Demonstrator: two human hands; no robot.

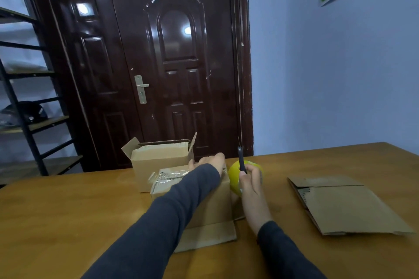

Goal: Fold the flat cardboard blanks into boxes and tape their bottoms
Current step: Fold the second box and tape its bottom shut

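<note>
A folded cardboard box (210, 206) stands bottom-up on the wooden table (68, 210), with clear tape across its closed flaps. My left hand (212, 161) rests on the far top edge of this box, fingers laid over it. My right hand (250, 176) grips a yellow tape dispenser (234, 176) with a dark blade, held just right of the box's top. A flat cardboard blank (344, 204) lies on the table to the right.
An open carton (158, 156) filled with stacked flat blanks stands behind the box at the table's far edge. A dark door (172, 63) and a metal shelf rack (27, 97) are beyond the table. A blue wall is to the right.
</note>
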